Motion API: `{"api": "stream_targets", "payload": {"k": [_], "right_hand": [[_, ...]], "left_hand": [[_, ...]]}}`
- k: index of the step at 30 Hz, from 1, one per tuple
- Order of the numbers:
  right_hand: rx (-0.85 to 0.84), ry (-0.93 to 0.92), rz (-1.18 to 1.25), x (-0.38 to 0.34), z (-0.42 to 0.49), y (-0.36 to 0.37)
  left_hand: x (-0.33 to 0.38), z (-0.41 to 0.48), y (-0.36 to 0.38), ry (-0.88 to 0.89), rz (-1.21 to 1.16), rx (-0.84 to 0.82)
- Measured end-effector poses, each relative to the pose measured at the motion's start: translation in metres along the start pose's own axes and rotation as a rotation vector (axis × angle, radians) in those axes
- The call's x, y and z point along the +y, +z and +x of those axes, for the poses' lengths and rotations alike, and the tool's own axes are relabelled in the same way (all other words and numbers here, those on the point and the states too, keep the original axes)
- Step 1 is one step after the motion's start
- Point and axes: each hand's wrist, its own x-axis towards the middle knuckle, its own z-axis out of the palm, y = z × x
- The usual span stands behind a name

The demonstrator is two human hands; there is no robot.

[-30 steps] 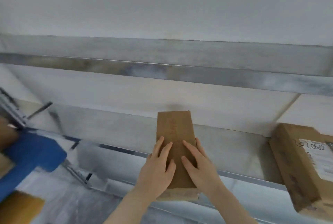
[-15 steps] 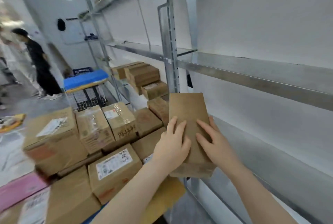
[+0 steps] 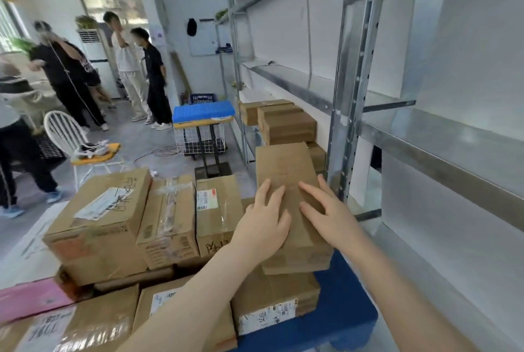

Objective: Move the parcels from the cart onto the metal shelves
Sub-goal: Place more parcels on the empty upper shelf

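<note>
I hold a flat brown cardboard parcel (image 3: 286, 170) with both hands, tilted up above the cart. My left hand (image 3: 262, 224) lies on its left side and my right hand (image 3: 329, 215) on its right, fingers spread over the top face. Below them the blue cart (image 3: 340, 320) carries several brown parcels (image 3: 102, 224), some with white labels. The metal shelves (image 3: 419, 136) run along the right wall. Their near levels are bare, and farther back a lower level holds stacked brown boxes (image 3: 286, 124).
A steel shelf upright (image 3: 351, 90) stands just right of the held parcel. A pink parcel (image 3: 31, 297) lies at the cart's left. Behind are a second blue-topped wire cart (image 3: 202, 124), a white chair (image 3: 65, 136) and several standing people (image 3: 150, 73).
The view has swung left from the shelf to the cart and the room. The parcel stays in both hands and now hangs over the cart's parcels instead of on the shelf.
</note>
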Motion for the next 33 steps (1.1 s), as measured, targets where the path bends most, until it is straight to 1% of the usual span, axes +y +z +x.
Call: {"api": "stream_targets", "payload": {"k": [3,6,11,15,17,22,26,33], "right_hand": [[-0.074,-0.020,0.042,0.011,0.033,0.002],[-0.122,-0.032,0.035,0.020,0.059,0.011],[-0.176,0.005,0.077,0.039,0.089,0.031],[-0.223,0.038,0.070,0.051,0.098,0.045],[-0.224,0.041,0.085,0.055,0.103,0.048],[-0.258,0.055,0.071,0.061,0.114,0.053],[-0.269,0.052,0.077,0.061,0.119,0.062],[-0.233,0.045,0.049,0.052,0.117,0.066]], "left_hand": [[-0.008,0.022,0.005,-0.058,-0.003,-0.001],[-0.018,0.039,0.006,-0.113,-0.002,-0.004],[-0.039,0.060,0.014,-0.167,0.027,-0.105],[-0.052,0.066,0.024,-0.205,0.130,-0.159],[-0.056,0.069,0.030,-0.209,0.148,-0.154],[-0.063,0.071,0.038,-0.210,0.082,-0.129],[-0.072,0.065,0.041,-0.217,0.068,-0.079],[-0.077,0.063,0.037,-0.215,0.049,-0.049]]}}
